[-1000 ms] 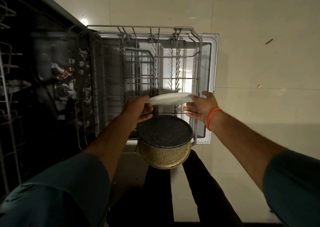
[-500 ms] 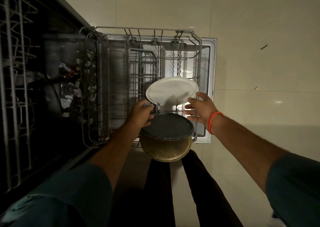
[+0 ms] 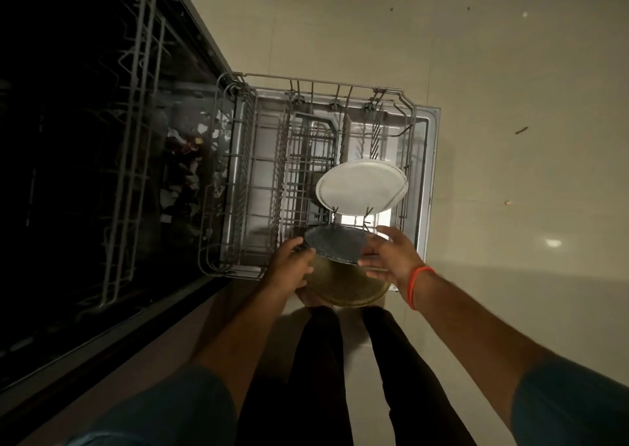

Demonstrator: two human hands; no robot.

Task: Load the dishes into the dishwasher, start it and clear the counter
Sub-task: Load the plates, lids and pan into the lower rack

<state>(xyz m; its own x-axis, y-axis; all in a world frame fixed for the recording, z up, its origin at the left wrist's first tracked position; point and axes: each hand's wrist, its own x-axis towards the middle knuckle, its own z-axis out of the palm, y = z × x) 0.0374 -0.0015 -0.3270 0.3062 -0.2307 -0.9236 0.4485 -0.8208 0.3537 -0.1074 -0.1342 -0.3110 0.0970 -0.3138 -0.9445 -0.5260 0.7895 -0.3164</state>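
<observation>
White plate [image 3: 361,187] propped on edge among the prongs of the pulled-out lower rack [image 3: 238,180], speckled pot [image 3: 343,268] upside down just in front, left hand [image 3: 291,270] curled on its side, maybe gripping, right hand [image 3: 391,258] open and flat beside it.

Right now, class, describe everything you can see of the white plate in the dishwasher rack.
The white plate is round, plain and matte with a thin raised rim, seemingly ceramic. It stands tilted, propped between upright tines in the pulled-out lower rack, on the rack's right side. Only the tines touch it; both hands are below, at the pot.
</observation>
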